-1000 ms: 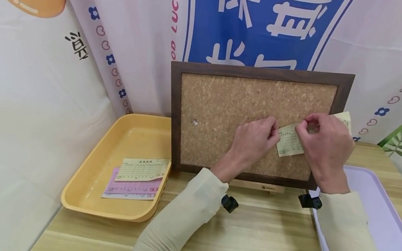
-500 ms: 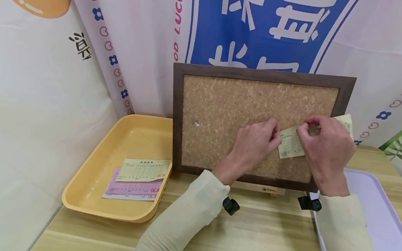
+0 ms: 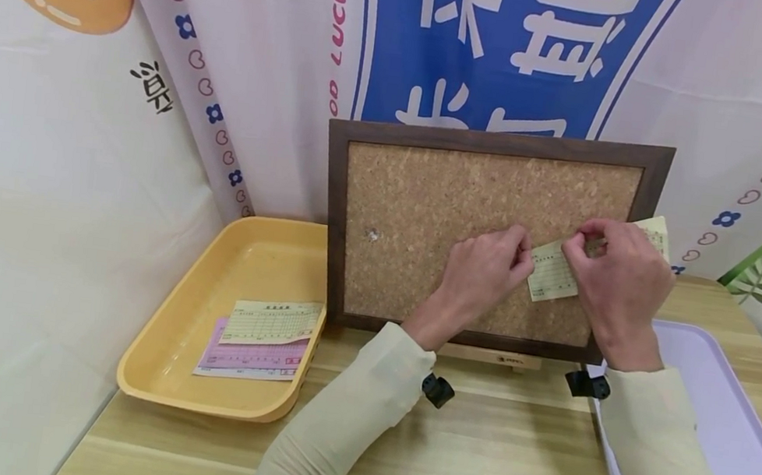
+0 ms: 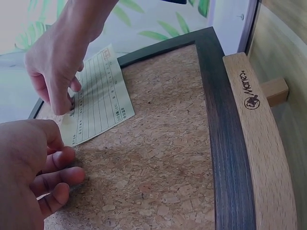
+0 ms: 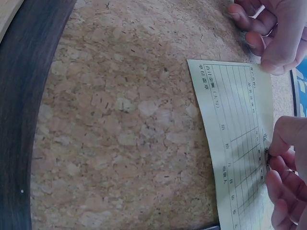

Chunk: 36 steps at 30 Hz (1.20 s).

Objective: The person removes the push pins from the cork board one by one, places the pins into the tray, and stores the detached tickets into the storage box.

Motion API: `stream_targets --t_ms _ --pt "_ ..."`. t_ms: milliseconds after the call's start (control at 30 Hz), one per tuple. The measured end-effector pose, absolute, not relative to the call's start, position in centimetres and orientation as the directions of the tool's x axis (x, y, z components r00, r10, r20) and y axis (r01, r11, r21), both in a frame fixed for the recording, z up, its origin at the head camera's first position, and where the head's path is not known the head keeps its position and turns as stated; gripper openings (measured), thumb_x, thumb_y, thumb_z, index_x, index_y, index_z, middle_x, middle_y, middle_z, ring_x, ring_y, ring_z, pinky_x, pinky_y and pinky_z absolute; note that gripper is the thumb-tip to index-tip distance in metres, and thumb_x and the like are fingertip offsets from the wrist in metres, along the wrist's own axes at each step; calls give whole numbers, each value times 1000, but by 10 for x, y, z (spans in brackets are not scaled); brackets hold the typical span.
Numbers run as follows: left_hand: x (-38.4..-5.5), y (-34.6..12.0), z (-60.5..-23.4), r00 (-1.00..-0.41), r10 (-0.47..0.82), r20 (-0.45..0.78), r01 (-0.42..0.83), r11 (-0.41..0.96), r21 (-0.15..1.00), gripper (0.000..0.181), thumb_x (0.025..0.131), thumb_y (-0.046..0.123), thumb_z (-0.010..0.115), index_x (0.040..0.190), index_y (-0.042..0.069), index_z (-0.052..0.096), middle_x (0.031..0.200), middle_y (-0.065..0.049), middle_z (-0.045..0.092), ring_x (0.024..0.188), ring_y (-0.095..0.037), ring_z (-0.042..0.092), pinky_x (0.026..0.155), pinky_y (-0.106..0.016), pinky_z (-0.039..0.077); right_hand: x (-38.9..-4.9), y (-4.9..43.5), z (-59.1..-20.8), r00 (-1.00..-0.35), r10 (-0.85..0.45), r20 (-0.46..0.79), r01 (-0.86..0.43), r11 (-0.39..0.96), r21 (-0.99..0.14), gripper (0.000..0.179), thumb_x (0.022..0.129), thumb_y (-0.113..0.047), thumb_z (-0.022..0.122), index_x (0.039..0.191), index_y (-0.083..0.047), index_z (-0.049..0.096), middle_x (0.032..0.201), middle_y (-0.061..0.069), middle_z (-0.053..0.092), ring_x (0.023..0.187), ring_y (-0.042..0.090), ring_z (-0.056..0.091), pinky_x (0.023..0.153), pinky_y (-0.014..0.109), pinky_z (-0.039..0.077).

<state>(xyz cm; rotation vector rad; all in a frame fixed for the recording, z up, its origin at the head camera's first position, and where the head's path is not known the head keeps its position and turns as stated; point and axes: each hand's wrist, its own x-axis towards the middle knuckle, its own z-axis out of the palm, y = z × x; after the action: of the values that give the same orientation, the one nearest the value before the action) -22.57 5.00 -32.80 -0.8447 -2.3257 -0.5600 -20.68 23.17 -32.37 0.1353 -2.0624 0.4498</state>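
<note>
A pale yellow receipt slip [image 3: 553,273] lies slanted against the brown-framed cork board [image 3: 429,188], its upper right end reaching past the frame. My left hand [image 3: 487,264] pinches the slip's left corner, as the right wrist view shows from close by. At the slip's upper edge, my right hand [image 3: 619,284] presses with thumb and finger together on a small pin-like thing, mostly hidden by the fingertips. Part of the slip is behind this hand. Further left on the cork sits a small shiny clear thing [image 3: 372,234], too small to make out.
A yellow tray [image 3: 238,253] on the left holds yellow and pink slips [image 3: 254,360]. On the right, a lilac tray [image 3: 719,433] lies partly under my right forearm. A wooden stand [image 4: 261,143] supports the board's lower edge on the wooden table [image 3: 469,459].
The head view has shifted slightly between the first frame and the second. Both hands and the slip keep the same place on the board.
</note>
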Motion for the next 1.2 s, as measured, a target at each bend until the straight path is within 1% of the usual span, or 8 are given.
stream_targets --t_ms 133,300,400,600,700,833,900,1200 --pt "-225 50 -328 -629 430 647 676 714 183 9 100 18 62 91 17 64 63 13 49 45 -2 42 40 -19 31 -206 232 -324 -521 82 849 -293 918 -268 18 91 -9 65 96 6 74 88 22 73 74 40 68 58 51 50" --pt "-225 51 -329 -636 423 646 687 692 223 8 99 16 63 90 17 63 63 12 51 45 -3 43 40 -18 32 -206 232 -325 -506 78 859 -317 909 -270 16 90 -6 64 95 6 74 86 21 73 71 39 68 58 49 49" --pt "-224 51 -329 -634 422 648 688 690 223 8 99 16 63 90 17 62 63 13 49 45 -2 42 40 -18 31 -205 233 -326 -502 82 861 -325 905 -276 16 89 -5 64 94 6 74 86 21 73 71 38 68 59 49 49" --pt "-224 51 -329 -634 415 653 683 697 221 7 99 17 63 92 18 63 64 13 49 45 -2 41 40 -18 31 -204 233 -326 -520 99 849 -329 894 -305 14 89 -4 66 95 5 75 87 20 73 74 37 68 64 47 49" --pt "-224 50 -329 -638 414 649 681 697 225 6 99 18 64 93 17 64 64 14 49 45 -1 41 40 -18 31 -204 233 -326 -526 107 844 -332 887 -320 13 89 -4 67 96 4 75 88 19 73 75 36 68 66 43 47" --pt "-223 50 -329 -646 413 643 678 697 234 6 99 19 63 93 18 64 64 14 48 45 -2 41 40 -18 31 -204 233 -327 -530 118 840 -339 879 -337 12 90 -3 68 97 4 76 90 19 74 76 35 68 68 32 42" --pt "-223 50 -329 -651 412 637 676 697 241 6 99 19 63 93 18 64 63 14 48 45 -2 41 40 -18 31 -203 233 -327 -533 120 837 -338 877 -341 12 90 -3 68 97 4 76 91 19 74 76 35 68 68 29 39" --pt "-220 51 -327 -655 415 631 680 688 253 5 98 17 63 93 17 64 65 11 53 46 -3 42 41 -19 30 -201 233 -327 -546 117 829 -334 878 -344 13 91 -2 68 99 4 75 92 20 73 78 35 68 70 29 39"
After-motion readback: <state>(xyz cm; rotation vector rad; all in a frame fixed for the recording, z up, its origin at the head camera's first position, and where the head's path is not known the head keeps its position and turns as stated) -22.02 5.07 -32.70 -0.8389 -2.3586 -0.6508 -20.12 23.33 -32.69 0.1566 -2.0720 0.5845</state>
